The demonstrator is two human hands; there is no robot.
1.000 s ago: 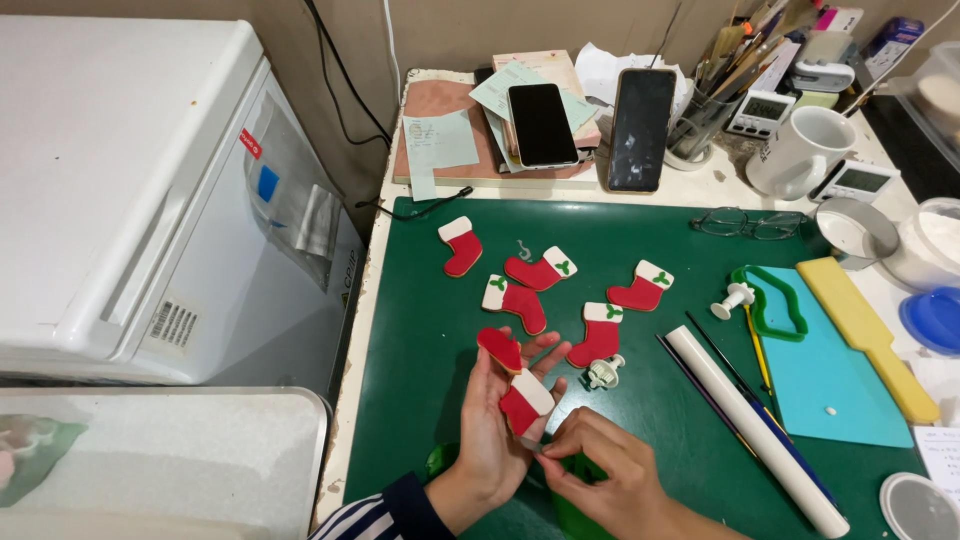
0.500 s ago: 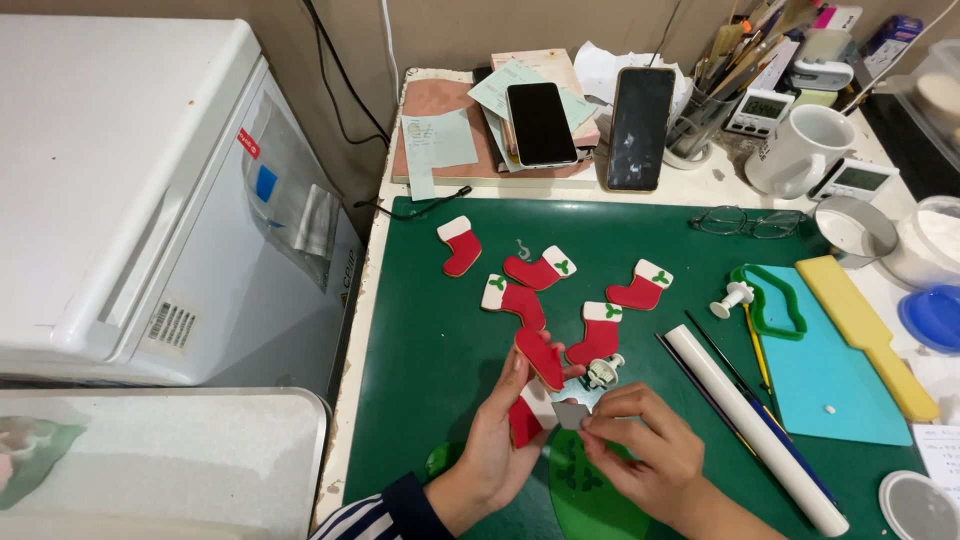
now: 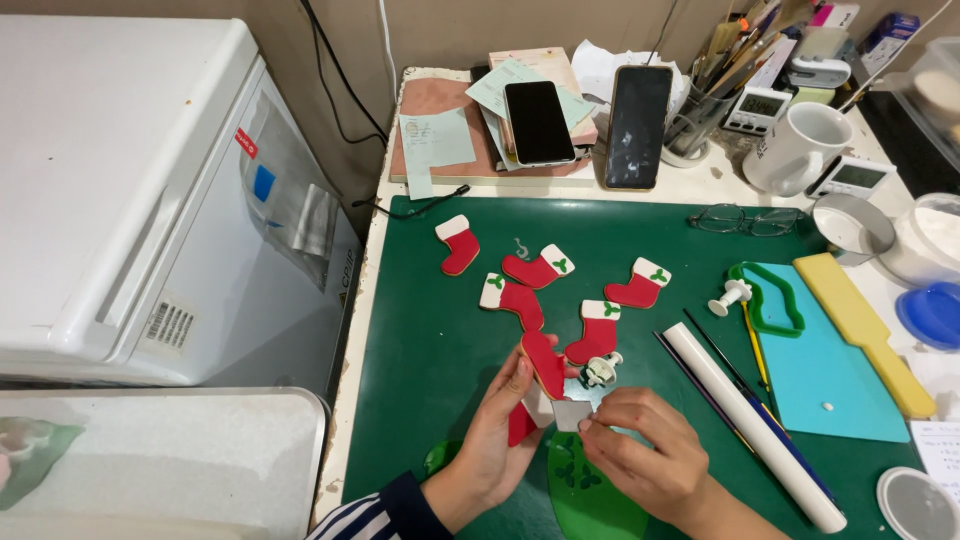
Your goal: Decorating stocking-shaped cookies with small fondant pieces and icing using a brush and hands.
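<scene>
Since a second ago: left hand point(image 3: 492, 440) is seen shifted lower, right hand point(image 3: 640, 455) brought in beside it.
Hands: together, a red stocking cutout point(image 3: 522, 420) pinched by the left, a small white piece point(image 3: 572, 413) by the right, over the green mat point(image 3: 440, 330).
Shaping: judged under way.
White bowl point(image 3: 935, 240): white powder inside.
Pen holder point(image 3: 695, 125): brushes held, far bench edge.

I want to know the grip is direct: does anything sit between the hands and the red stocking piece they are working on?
Nothing visible does. The left hand touches the red stocking piece directly, and the right hand pinches a small white piece against it.
</scene>
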